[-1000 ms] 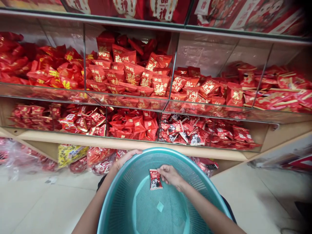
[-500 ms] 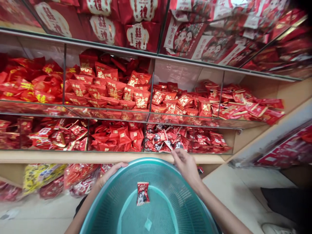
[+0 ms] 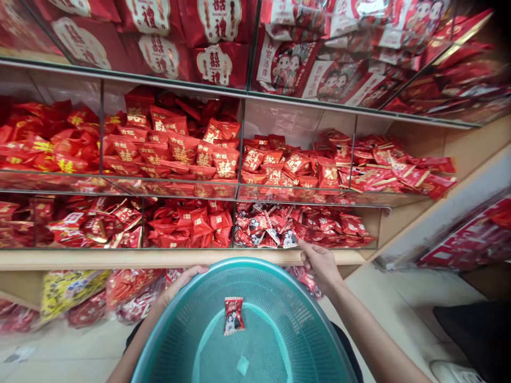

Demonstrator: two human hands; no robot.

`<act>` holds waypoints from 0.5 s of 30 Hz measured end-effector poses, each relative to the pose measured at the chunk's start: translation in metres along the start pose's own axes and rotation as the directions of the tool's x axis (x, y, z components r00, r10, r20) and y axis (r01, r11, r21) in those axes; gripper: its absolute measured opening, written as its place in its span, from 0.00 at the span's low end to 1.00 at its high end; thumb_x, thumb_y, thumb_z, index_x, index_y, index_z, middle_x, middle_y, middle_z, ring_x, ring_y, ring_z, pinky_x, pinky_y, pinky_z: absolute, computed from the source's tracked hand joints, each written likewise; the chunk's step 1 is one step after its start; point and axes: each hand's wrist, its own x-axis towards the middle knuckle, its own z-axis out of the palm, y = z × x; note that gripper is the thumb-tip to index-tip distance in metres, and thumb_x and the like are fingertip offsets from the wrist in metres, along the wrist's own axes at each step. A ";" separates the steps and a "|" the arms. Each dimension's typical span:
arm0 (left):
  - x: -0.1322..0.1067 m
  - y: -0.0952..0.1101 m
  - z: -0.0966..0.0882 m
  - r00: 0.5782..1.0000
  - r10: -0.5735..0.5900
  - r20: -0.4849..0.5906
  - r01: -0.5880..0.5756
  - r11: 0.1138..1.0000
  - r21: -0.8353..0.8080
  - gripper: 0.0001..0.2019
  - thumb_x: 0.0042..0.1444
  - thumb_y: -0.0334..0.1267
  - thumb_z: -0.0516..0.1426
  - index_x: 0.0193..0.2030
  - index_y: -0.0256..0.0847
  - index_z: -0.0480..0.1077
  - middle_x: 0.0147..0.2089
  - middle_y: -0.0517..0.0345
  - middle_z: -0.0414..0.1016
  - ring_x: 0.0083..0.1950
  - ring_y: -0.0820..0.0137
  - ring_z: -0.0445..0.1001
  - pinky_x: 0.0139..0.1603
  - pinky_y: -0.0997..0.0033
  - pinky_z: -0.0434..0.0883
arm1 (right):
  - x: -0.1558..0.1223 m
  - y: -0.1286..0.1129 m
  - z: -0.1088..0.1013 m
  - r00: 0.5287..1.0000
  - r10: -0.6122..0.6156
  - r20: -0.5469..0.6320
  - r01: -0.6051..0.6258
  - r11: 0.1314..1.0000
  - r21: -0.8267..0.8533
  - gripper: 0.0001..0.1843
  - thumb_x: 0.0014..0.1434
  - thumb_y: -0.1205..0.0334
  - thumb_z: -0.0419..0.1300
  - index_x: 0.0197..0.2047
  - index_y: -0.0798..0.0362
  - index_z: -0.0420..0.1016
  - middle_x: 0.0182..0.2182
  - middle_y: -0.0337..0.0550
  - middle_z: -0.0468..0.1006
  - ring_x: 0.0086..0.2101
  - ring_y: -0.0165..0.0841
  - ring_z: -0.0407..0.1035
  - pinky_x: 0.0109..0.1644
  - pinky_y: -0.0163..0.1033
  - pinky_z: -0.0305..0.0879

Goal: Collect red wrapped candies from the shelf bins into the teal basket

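A round teal mesh basket (image 3: 279, 298) fills the lower middle of the view. My left hand (image 3: 181, 284) grips its far left rim. One small red sweet packet (image 3: 233, 315) with cartoon figures lies inside on the mesh. My right hand (image 3: 319, 264) is stretched past the basket's right rim, index finger out, tip touching the front of the lower glass bin of red, black and white packets (image 3: 279, 229). That hand holds nothing that I can see.
Glass-fronted bins (image 3: 167, 154) hold piles of red wrapped sweets on two tiers, with large red bags (image 3: 215, 64) above. Under the wooden shelf edge (image 3: 120, 258) lie plastic bags of sweets (image 3: 91, 292). Pale tiled floor (image 3: 399, 303) extends right; a dark shape and a white shoe (image 3: 451, 371) sit at the lower right.
A second ago my right hand was placing the packet in the basket; it let go and reached up to the lower bin. The view tilted up and right.
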 end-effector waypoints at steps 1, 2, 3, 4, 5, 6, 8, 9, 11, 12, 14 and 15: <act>-0.001 0.001 0.000 1.000 -0.016 -0.004 0.016 1.000 -0.007 0.14 0.43 0.48 0.62 0.26 0.36 0.72 0.24 0.54 0.74 0.24 0.69 0.69 0.29 0.73 0.66 | 0.000 -0.001 0.001 1.000 0.017 0.022 -0.018 1.000 0.023 0.25 0.39 0.43 0.67 0.16 0.52 0.60 0.07 0.29 0.57 0.09 0.19 0.44 0.10 0.27 0.37; -0.001 0.001 0.000 0.999 -0.034 -0.005 0.034 0.999 -0.022 0.14 0.42 0.47 0.62 0.27 0.36 0.73 0.24 0.54 0.74 0.24 0.69 0.69 0.29 0.73 0.66 | -0.001 -0.003 0.002 0.999 0.026 0.037 -0.028 0.999 0.045 0.25 0.38 0.43 0.67 0.17 0.53 0.61 0.07 0.29 0.57 0.09 0.19 0.45 0.10 0.27 0.38; -0.001 0.002 0.000 0.999 -0.047 -0.005 0.047 0.998 -0.039 0.14 0.42 0.47 0.62 0.28 0.37 0.73 0.25 0.54 0.74 0.24 0.69 0.69 0.29 0.73 0.66 | -0.001 -0.004 0.002 0.999 0.024 0.041 -0.027 0.997 0.066 0.24 0.37 0.43 0.68 0.18 0.53 0.61 0.08 0.29 0.59 0.09 0.19 0.46 0.10 0.26 0.38; -0.001 0.002 0.000 0.999 -0.049 -0.007 0.049 0.998 -0.047 0.13 0.43 0.46 0.62 0.29 0.37 0.73 0.25 0.55 0.74 0.25 0.68 0.70 0.29 0.73 0.65 | -0.002 -0.005 0.003 0.999 0.010 0.037 -0.013 0.997 0.080 0.24 0.36 0.44 0.68 0.20 0.53 0.62 0.09 0.29 0.61 0.09 0.19 0.48 0.10 0.26 0.40; -0.001 0.002 -0.001 0.998 -0.056 -0.007 0.056 0.997 -0.052 0.13 0.43 0.46 0.62 0.31 0.37 0.73 0.25 0.55 0.74 0.25 0.68 0.70 0.29 0.72 0.65 | -0.003 -0.006 0.003 1.000 -0.015 0.027 0.013 0.996 0.086 0.24 0.36 0.44 0.68 0.23 0.53 0.64 0.12 0.30 0.65 0.10 0.20 0.52 0.10 0.26 0.42; -0.001 0.001 -0.001 0.998 -0.069 -0.003 0.069 0.996 -0.060 0.14 0.43 0.46 0.62 0.31 0.37 0.73 0.25 0.55 0.74 0.25 0.67 0.70 0.29 0.72 0.65 | -0.004 -0.007 0.003 0.999 -0.051 0.016 0.049 0.996 0.078 0.25 0.36 0.43 0.68 0.25 0.53 0.65 0.15 0.32 0.68 0.11 0.21 0.56 0.10 0.26 0.44; 0.000 0.000 -0.003 0.995 -0.095 0.019 0.096 0.992 -0.083 0.14 0.43 0.47 0.62 0.31 0.36 0.73 0.24 0.54 0.74 0.24 0.67 0.69 0.27 0.72 0.65 | -0.007 -0.009 0.003 0.991 -0.131 0.008 0.131 0.991 0.006 0.25 0.40 0.42 0.66 0.30 0.53 0.66 0.21 0.35 0.72 0.14 0.24 0.63 0.11 0.26 0.49; 0.002 -0.001 -0.005 0.995 -0.096 0.030 0.098 0.991 -0.093 0.14 0.44 0.47 0.62 0.30 0.36 0.73 0.24 0.53 0.75 0.24 0.68 0.69 0.26 0.73 0.64 | -0.008 -0.010 0.003 0.985 -0.172 0.014 0.173 0.984 -0.048 0.25 0.42 0.41 0.65 0.31 0.53 0.66 0.23 0.37 0.73 0.15 0.26 0.65 0.11 0.27 0.51; 0.004 -0.003 -0.007 0.995 -0.083 0.046 0.088 0.990 -0.106 0.14 0.45 0.46 0.61 0.29 0.35 0.73 0.24 0.53 0.75 0.23 0.69 0.69 0.26 0.73 0.64 | -0.010 -0.012 0.003 0.968 -0.247 0.035 0.250 0.958 -0.139 0.24 0.45 0.40 0.62 0.32 0.53 0.66 0.23 0.37 0.73 0.16 0.28 0.68 0.12 0.28 0.53; 0.006 -0.003 -0.008 0.996 -0.078 0.050 0.083 0.990 -0.110 0.14 0.45 0.46 0.61 0.29 0.35 0.73 0.24 0.53 0.75 0.23 0.69 0.68 0.26 0.73 0.64 | -0.012 -0.014 0.004 0.960 -0.275 0.047 0.279 0.946 -0.163 0.24 0.46 0.40 0.62 0.32 0.53 0.67 0.22 0.36 0.72 0.17 0.29 0.69 0.12 0.28 0.54; 0.008 -0.003 -0.009 0.996 -0.067 0.053 0.073 0.992 -0.103 0.13 0.45 0.45 0.62 0.28 0.35 0.73 0.24 0.54 0.74 0.22 0.70 0.68 0.26 0.73 0.64 | -0.016 -0.017 0.004 0.948 -0.312 0.059 0.318 0.933 -0.170 0.23 0.47 0.40 0.61 0.32 0.53 0.67 0.20 0.35 0.70 0.16 0.30 0.69 0.13 0.28 0.55; 0.008 -0.003 -0.008 0.997 -0.060 0.051 0.064 0.994 -0.092 0.13 0.44 0.45 0.62 0.28 0.35 0.73 0.23 0.55 0.74 0.22 0.70 0.68 0.26 0.73 0.64 | -0.018 -0.018 0.004 0.944 -0.326 0.057 0.331 0.929 -0.164 0.23 0.48 0.41 0.61 0.32 0.53 0.67 0.19 0.35 0.69 0.16 0.30 0.68 0.13 0.28 0.55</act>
